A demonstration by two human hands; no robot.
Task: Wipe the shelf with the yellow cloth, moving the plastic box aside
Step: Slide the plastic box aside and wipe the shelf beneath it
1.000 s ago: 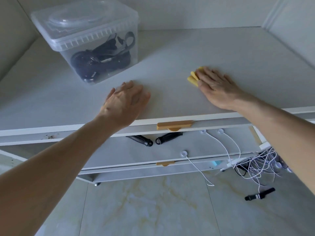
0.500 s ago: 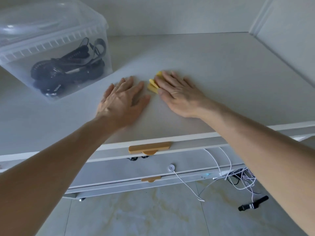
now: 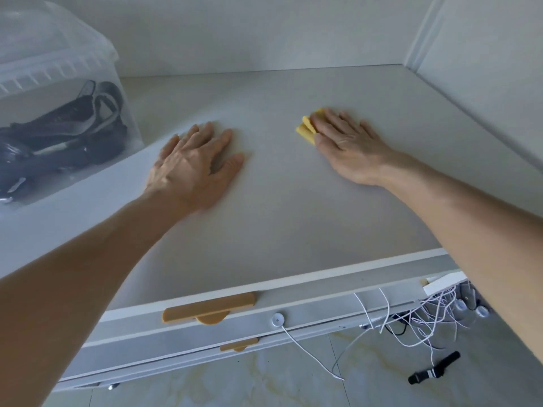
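Note:
My right hand lies flat on the pale shelf, pressing the folded yellow cloth under its fingers; only the cloth's left edge shows. My left hand rests palm down on the shelf with fingers spread, holding nothing. The clear plastic box with a lid stands at the far left of the shelf, apart from my left hand. Dark straps and cables fill its bottom.
The shelf meets a back wall and a right side wall. Below the front edge are tan drawer handles, white cables, and a black strap on the marble floor.
My right hand slid the cloth left until it nearly met my left hand, then back to the right. The left hand stayed flat. The view shifted, pushing the box to the left edge.

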